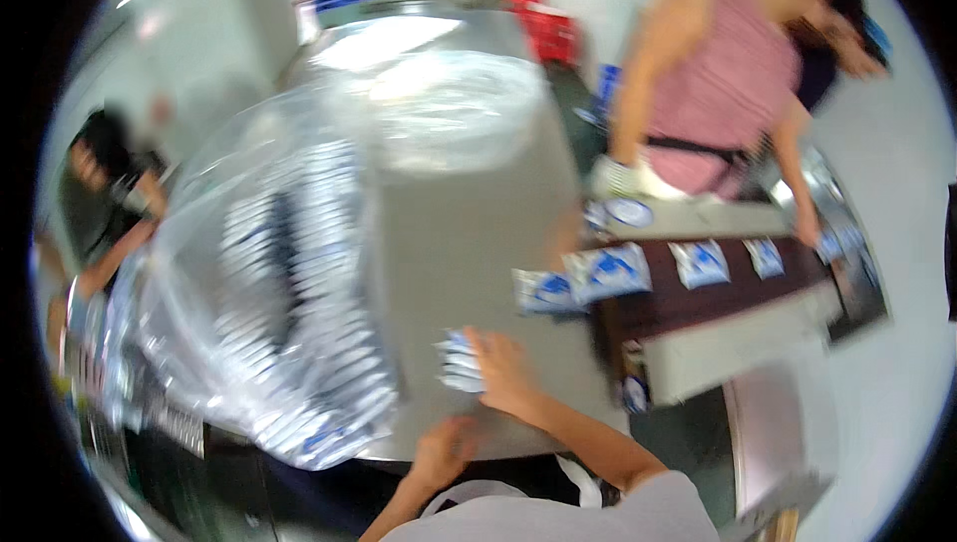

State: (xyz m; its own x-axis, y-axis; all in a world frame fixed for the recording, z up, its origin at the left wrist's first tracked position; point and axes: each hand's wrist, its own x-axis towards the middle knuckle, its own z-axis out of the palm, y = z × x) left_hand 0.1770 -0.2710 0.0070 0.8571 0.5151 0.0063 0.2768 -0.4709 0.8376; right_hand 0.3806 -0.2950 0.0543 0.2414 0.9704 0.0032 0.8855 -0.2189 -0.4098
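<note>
My right hand (506, 374) is at a short stack of small white-and-blue packets (460, 361) on the metal table, its fingers around the stack's right end. Nearer the table's front edge, my left hand (446, 450) is smeared by motion and its fingers cannot be made out. To the left lies a large clear plastic bag (189, 333) holding long rows of the same packets (344, 283). Right of my hands, a white-and-blue packet (548, 291) rests on the table, and another packet (610, 273) overlaps it at the conveyor's end.
A dark conveyor belt (673, 298) carries spaced packets (702, 263) on the right. A person in a pink top (723, 83) reaches to its far end. Clear plastic bags (449, 108) cover the far part of the metal table (469, 228). Another person (110, 193) is at the left.
</note>
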